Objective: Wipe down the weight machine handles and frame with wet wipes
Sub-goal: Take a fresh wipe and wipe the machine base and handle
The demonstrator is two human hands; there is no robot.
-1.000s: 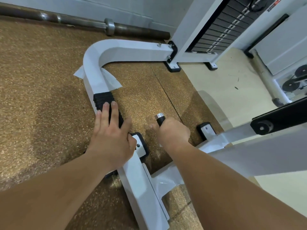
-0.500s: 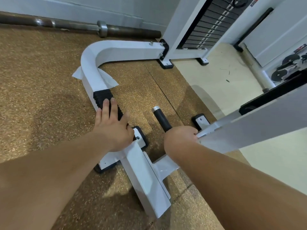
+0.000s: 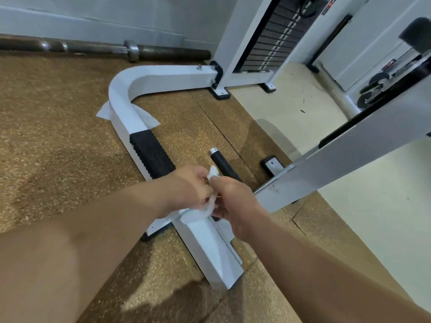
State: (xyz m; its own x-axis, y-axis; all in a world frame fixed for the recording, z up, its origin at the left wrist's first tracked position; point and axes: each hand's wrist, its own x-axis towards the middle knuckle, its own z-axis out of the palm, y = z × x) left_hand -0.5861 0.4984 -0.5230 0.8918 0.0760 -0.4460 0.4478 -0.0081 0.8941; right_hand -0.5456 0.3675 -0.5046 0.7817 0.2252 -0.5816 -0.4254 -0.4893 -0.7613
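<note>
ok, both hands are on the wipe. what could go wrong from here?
1. The wet wipe is bunched between the left hand and the right hand; used as a wad, it may clean the black handle only in patches.
2. The slanted white bar runs close beside the right hand, so a wide stroke could knock against it.

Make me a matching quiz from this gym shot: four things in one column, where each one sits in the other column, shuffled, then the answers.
Column one:
1. wet wipe
2. barbell
3. weight stack
4. black handle

Column two:
A. lying on the floor along the wall
B. pinched between left hand and right hand
C. inside the upright white frame
D. sticking out just beyond the hands, chrome cap at its tip

Pairs: 1-B, 2-A, 3-C, 4-D
</note>
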